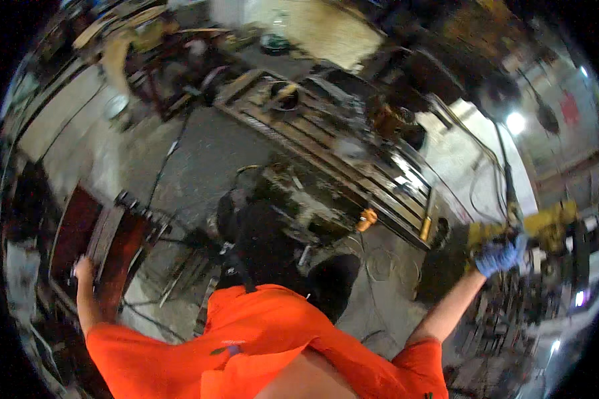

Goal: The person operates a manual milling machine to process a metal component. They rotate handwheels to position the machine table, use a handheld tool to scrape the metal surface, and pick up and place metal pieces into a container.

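My bare left hand (pixel 83 268) reaches out to the left, against the front of a dark red cabinet (pixel 116 249). Its fingers look closed at a small pale part there, too small to name. Out to the right, my right hand (pixel 502 256) wears a blue glove. It is closed at the lower end of a dark upright rod or hose with a brownish fitting (pixel 512 209); what exactly lies in its fingers is hidden. A yellow machine part (pixel 556 216) is just behind the glove.
Ahead stands a long slotted metal machine table (pixel 313 136), with a round dark container (pixel 285 96) on it. An orange knob (pixel 367 219) sticks out at its front. Cables (pixel 170 149) run across the floor. A clear bottle (pixel 276 36) stands at the back.
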Action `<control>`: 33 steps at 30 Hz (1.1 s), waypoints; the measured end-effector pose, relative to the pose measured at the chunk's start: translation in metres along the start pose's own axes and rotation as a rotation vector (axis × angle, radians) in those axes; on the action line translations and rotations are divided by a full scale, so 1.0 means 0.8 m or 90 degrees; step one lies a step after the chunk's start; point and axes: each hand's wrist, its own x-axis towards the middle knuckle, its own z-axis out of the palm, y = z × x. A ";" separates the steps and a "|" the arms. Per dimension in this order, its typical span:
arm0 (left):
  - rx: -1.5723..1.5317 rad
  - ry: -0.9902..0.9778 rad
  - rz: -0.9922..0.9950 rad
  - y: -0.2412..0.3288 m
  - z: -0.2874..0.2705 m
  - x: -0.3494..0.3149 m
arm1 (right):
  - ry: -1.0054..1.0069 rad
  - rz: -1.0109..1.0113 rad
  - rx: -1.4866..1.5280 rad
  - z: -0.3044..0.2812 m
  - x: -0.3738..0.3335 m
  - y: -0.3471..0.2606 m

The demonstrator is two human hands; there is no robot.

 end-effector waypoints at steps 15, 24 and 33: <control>-0.882 0.036 0.043 -0.053 -0.092 -0.030 | 0.079 -0.027 0.234 0.030 0.079 -0.044; -1.393 -0.055 0.431 0.174 -0.315 -0.018 | 0.080 -0.287 -0.197 0.002 0.197 -0.020; -1.378 -0.351 0.530 0.478 -0.369 -0.157 | -0.462 0.129 -0.135 0.018 -0.176 -0.015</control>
